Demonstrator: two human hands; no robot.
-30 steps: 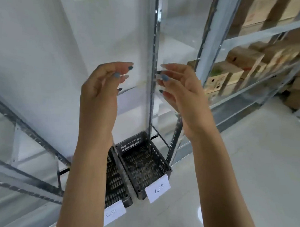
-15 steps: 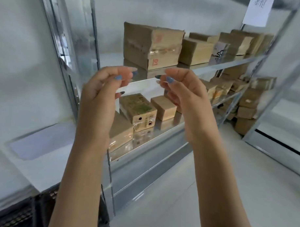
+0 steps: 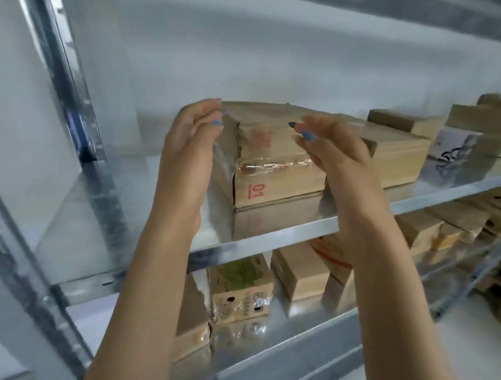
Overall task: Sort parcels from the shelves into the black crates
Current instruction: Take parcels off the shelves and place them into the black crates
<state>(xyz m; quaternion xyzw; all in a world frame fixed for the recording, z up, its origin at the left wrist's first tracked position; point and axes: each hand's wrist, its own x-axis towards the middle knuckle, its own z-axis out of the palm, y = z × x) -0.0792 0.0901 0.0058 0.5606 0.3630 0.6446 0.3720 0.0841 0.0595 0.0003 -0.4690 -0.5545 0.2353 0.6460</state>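
Parcel (image 3: pixel 272 173) — between left hand (image 3: pixel 188 148), right hand (image 3: pixel 338 164).

— Where is the left grip (image 3: pixel 188 148)?
— Just left of the parcel (image 3: pixel 272 168) on the upper shelf (image 3: pixel 146 214), by its near left corner. The right grip (image 3: pixel 338 158) is before the parcel's right end, so the parcel stands between them.
— Beyond the right grip?
— A second parcel (image 3: pixel 401 155) lies just behind it, to the right.
— Below?
— The lower shelf (image 3: pixel 295 350) is under both grips, and a lower parcel (image 3: pixel 240 289) on it lies beneath the gap between them. The shelf post (image 3: pixel 71 84) stands well left of the left grip.
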